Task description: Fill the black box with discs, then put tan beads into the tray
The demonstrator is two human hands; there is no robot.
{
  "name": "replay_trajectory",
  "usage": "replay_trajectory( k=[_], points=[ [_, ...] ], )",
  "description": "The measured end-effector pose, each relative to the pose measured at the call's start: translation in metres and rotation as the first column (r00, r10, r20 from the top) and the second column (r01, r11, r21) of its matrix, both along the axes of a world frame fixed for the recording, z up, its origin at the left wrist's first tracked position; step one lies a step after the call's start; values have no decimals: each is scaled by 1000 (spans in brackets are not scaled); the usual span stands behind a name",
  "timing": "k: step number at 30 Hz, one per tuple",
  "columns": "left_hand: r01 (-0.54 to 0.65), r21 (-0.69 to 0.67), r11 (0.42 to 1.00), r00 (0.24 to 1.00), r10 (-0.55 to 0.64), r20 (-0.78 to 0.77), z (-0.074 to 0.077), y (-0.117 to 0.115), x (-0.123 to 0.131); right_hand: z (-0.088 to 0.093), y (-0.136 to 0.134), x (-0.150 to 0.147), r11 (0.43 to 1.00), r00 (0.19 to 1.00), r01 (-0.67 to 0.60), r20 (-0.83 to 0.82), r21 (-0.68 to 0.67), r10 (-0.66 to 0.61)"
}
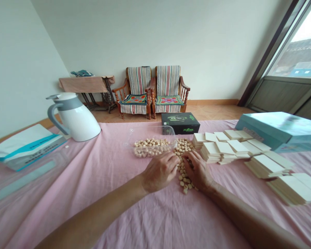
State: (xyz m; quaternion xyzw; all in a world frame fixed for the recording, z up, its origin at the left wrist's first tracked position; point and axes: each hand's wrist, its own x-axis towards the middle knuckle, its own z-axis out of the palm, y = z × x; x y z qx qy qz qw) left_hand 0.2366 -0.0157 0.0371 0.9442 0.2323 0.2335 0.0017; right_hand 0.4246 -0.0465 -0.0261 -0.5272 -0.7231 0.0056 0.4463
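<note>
A heap of small pale round seeds [182,147] lies on the pink tablecloth [106,180]. More seeds fill a clear plastic box [151,140] lying just behind. My left hand [159,170] rests on the left edge of the heap, fingers curled over the seeds. On the right edge lies my right hand [198,169], its fingers bent down into the seeds. The two hands face each other with a strip of seeds between them. What the fingertips pinch is hidden.
A white jug with a grey handle [74,117] stands at the back left, next to a white and blue box [28,145]. Stacks of pale flat cards [238,148] spread to the right. A black box [180,122] and teal box [280,129] sit behind. Two wooden chairs [152,91] stand by the wall.
</note>
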Motion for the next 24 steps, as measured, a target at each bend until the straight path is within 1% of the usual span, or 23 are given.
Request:
replay_trajectory(
  k=[2, 4, 6, 7, 8, 10, 12, 13, 15, 18, 21, 24],
  points=[
    [-91, 73, 993, 992, 84, 97, 16, 10, -6, 0, 0, 0, 1000, 1000, 7, -3, -4, -7],
    [-200, 118, 973, 964, 173, 203, 28, 20, -11, 0, -1, 0, 1000, 1000, 12, -6, -8, -12],
    [-262, 132, 956, 934, 217, 283, 34, 25, -13, 1, -1, -1, 1000, 1000, 15, -2, -14, -15],
    [-250, 120, 961, 933, 206, 295, 34, 24, -13, 1, -1, -1, 1000, 1000, 16, 1, -14, -16],
    [-204, 93, 975, 944, 170, 283, 31, 21, -12, 1, -1, -1, 1000, 1000, 16, 3, -10, -16],
    [-52, -16, 999, 978, 54, 200, 22, 11, -9, 2, -1, -1, 1000, 1000, 10, 9, 5, -10],
    [76, -153, 985, 994, -63, 89, 9, 0, -3, 2, -1, -1, 1000, 1000, 4, 7, 19, -4],
    [110, -209, 972, 994, -103, 42, 2, -4, -1, 1, 0, -1, 1000, 1000, 3, 4, 21, -3],
    [133, -280, 951, 989, -145, -23, -10, -11, 5, 0, 0, 0, 1000, 1000, 5, -4, 20, -5],
    [117, -318, 941, 989, -140, -50, -23, -14, 10, -2, 1, 0, 1000, 1000, 8, -3, 22, -8],
    [94, -316, 944, 993, -110, -34, -28, -16, 13, -3, 2, 1, 1000, 1000, 6, 5, 21, -6],
    [85, -273, 958, 995, -95, -22, -27, -19, 13, -3, 2, 1, 1000, 1000, 9, 10, 13, -9]
  ],
)
